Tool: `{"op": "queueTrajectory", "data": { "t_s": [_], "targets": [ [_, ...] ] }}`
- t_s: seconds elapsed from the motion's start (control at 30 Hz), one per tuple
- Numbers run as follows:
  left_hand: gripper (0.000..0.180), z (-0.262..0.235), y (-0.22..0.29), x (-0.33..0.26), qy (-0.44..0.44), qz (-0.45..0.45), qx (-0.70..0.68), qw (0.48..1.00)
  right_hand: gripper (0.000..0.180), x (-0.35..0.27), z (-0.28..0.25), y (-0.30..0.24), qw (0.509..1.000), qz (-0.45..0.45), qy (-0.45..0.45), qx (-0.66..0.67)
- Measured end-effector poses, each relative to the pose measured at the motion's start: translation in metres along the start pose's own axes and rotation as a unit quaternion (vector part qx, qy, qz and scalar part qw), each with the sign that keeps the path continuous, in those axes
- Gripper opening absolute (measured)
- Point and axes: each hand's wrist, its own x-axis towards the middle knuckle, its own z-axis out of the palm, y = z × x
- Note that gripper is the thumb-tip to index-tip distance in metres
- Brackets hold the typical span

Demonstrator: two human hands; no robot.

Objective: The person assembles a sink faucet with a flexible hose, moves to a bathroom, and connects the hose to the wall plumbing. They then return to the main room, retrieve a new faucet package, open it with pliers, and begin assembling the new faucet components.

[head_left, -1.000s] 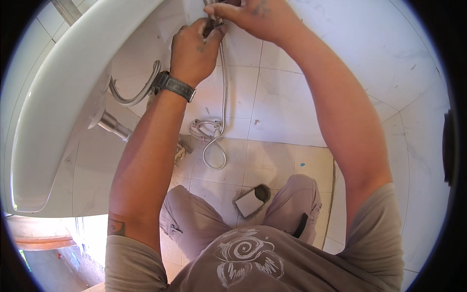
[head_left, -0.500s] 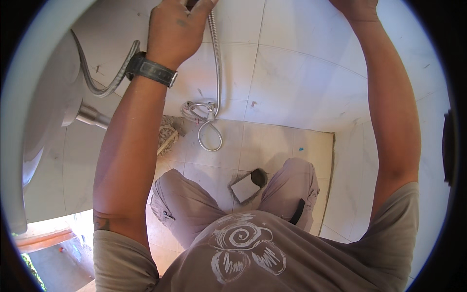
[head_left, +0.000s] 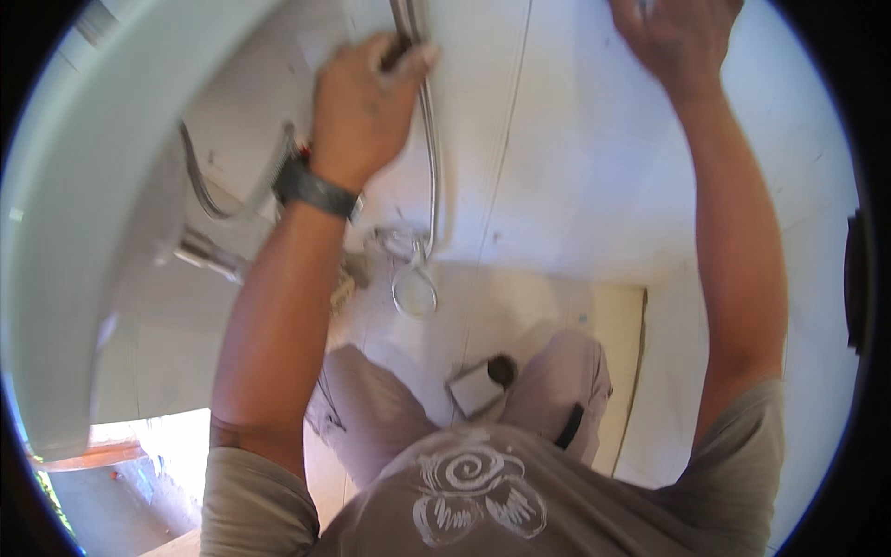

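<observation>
We are gripping the braided metal hose, running vertically down the tiled wall beside the basin; left hand fingers are clamping it, right hand is sitting well apart, its finger state unclear.

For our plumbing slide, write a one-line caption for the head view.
Left hand grips a metal hose against the white tiled wall beside a white basin; right hand reaches up the wall.
</observation>
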Motion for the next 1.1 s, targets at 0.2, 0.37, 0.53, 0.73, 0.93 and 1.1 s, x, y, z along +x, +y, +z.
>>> {"op": "queueTrajectory", "data": {
  "t_s": [0.2, 0.37, 0.53, 0.73, 0.93, 1.1],
  "targets": [
    [0.029, -0.018, 0.025, 0.011, 0.011, 0.005, -0.029, 1.0, 0.051, 0.032, -0.022, 0.003, 0.995, 0.076, -0.041, 0.054],
    [0.029, -0.026, 0.023, 0.014, -0.016, -0.027, -0.021, 0.999, 0.047, 0.042, -0.024, -0.008, 0.993, 0.089, -0.063, 0.049],
    [0.026, -0.024, 0.02, 0.009, -0.03, -0.034, -0.01, 0.999, 0.048, 0.035, -0.023, -0.008, 0.992, 0.095, -0.074, 0.047],
    [0.029, -0.024, 0.02, 0.009, -0.013, -0.014, 0.013, 1.0, 0.047, 0.035, -0.022, -0.008, 0.993, 0.091, -0.062, 0.052],
    [0.03, -0.022, 0.024, 0.012, -0.029, -0.024, -0.007, 0.999, 0.046, 0.031, -0.02, -0.005, 0.992, 0.093, -0.062, 0.051],
    [0.028, -0.018, 0.023, -0.004, -0.007, -0.03, -0.061, 0.998, 0.048, 0.035, -0.014, -0.007, 0.993, 0.086, -0.063, 0.049]
  ]
}}
